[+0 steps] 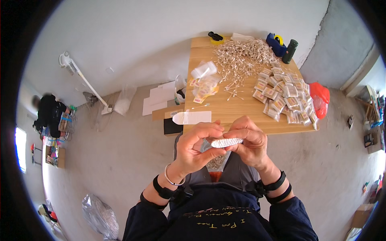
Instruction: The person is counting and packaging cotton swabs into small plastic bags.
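Note:
A tight bundle of cotton swabs (pixel 226 142) is held in front of me, just off the table's near edge, with its white tips facing up. My left hand (pixel 195 146) pinches the bundle's left end. On the other end, the fingers and thumb of my right hand (pixel 250 143) are closed. Below them, between my legs, a clear bag with swabs (pixel 217 162) partly shows. Ahead on the wooden table (pixel 241 116) lie a heap of loose cotton swabs (pixel 245 54), a pile of filled swab packets (pixel 286 94) and several flat plastic bags (pixel 206 82).
A white card strip (pixel 197 117) lies at the table's near left corner. Along its back stand a blue tape dispenser (pixel 276 45), a dark green bottle (pixel 290 51) and a tape roll (pixel 216 39). A red bag (pixel 320 99) is beside the right edge. Another person (pixel 50 114) is far left.

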Available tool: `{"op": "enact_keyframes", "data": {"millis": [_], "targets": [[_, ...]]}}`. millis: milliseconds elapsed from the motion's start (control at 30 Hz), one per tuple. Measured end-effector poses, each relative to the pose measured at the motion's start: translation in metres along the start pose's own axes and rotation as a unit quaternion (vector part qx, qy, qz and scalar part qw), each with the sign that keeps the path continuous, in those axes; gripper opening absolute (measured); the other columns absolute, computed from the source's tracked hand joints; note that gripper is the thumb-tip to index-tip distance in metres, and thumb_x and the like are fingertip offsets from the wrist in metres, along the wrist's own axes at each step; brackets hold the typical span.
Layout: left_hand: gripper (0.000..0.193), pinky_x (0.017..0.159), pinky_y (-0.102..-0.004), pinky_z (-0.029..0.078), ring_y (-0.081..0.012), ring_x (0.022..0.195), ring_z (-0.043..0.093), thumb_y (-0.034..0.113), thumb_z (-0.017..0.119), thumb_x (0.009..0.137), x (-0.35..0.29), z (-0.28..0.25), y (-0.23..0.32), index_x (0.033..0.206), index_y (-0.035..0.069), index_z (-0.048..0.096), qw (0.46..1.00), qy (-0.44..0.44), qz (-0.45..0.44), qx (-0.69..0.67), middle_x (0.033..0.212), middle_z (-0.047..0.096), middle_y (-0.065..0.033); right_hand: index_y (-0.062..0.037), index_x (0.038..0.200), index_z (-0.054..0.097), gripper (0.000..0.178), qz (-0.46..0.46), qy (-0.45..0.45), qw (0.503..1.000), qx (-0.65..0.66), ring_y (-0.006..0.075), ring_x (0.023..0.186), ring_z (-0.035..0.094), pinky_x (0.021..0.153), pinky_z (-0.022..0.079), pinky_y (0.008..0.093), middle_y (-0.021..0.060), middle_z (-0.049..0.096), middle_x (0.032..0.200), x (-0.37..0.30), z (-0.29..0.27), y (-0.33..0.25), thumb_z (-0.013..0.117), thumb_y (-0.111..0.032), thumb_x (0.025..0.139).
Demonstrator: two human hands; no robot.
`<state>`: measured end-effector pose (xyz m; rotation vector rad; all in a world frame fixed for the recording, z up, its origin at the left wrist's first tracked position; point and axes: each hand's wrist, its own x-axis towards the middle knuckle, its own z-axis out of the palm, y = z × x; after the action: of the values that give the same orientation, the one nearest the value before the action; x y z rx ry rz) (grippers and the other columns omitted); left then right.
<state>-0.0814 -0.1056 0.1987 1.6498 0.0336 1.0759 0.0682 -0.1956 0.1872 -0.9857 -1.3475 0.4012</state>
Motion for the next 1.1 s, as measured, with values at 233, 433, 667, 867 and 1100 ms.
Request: {"op": "enact_keyframes", "data": {"millis": [233, 433, 667, 867, 1100], "targets": [[0.022, 0.097, -0.0427, 0.043, -0.0207, 0.092, 0.060, 0.004, 0.073, 0.075, 0.002, 0.003, 0.000, 0.093, 0.000, 0.060, 0.999, -0.023, 0.020, 0.037, 0.096, 0.062, -0.0124, -0.0086, 0.092, 0.071, 0.027, -0.041, -0.006, 0.999, -0.023, 0.0179, 0.080, 0.055, 0.070, 0.046, 0.0299, 0.0028, 0.060, 0.087, 0.002, -0.007, -0.003, 0.078, -0.014, 0.067], [0.025, 0.101, -0.0435, 0.039, -0.0195, 0.092, 0.060, 0.004, 0.072, 0.075, 0.006, 0.003, -0.004, 0.096, -0.002, 0.059, 0.999, -0.019, 0.026, 0.015, 0.095, 0.062, -0.0124, -0.0067, 0.092, 0.070, 0.029, -0.043, 0.031, 0.998, -0.043, 0.0177, 0.078, 0.055, 0.068, 0.046, 0.0293, 0.0042, 0.059, 0.084, 0.000, -0.004, -0.005, 0.079, -0.014, 0.065], [0.019, 0.109, -0.0447, 0.025, -0.0173, 0.094, 0.060, 0.012, 0.059, 0.088, 0.016, -0.017, -0.012, 0.100, -0.002, 0.058, 0.998, -0.068, -0.006, -0.012, 0.096, 0.064, -0.0112, -0.0032, 0.097, 0.066, 0.039, -0.093, 0.085, 0.986, -0.106, 0.0178, 0.071, 0.055, 0.059, 0.045, 0.0271, 0.0072, 0.057, 0.083, -0.011, 0.019, -0.005, 0.083, -0.007, 0.061], [0.026, 0.111, -0.0423, 0.019, -0.0150, 0.093, 0.060, 0.022, 0.044, 0.097, 0.017, -0.004, -0.010, 0.103, 0.000, 0.056, 0.998, -0.048, -0.030, -0.006, 0.094, 0.064, -0.0091, -0.0023, 0.096, 0.062, 0.041, -0.119, 0.175, 0.966, -0.149, 0.0192, 0.068, 0.055, 0.056, 0.045, 0.0263, 0.0099, 0.056, 0.084, -0.009, 0.037, -0.007, 0.083, -0.002, 0.061], [0.034, 0.110, -0.0405, 0.018, -0.0086, 0.072, 0.053, 0.029, 0.033, 0.100, 0.020, 0.004, -0.011, 0.090, 0.003, 0.053, 1.000, -0.013, 0.020, -0.015, 0.078, 0.055, -0.0006, -0.0019, 0.100, 0.060, 0.045, -0.149, 0.167, 0.963, -0.148, 0.0210, 0.070, 0.056, 0.057, 0.045, 0.0273, 0.0113, 0.057, 0.086, -0.007, 0.048, -0.006, 0.082, -0.002, 0.061]]}}
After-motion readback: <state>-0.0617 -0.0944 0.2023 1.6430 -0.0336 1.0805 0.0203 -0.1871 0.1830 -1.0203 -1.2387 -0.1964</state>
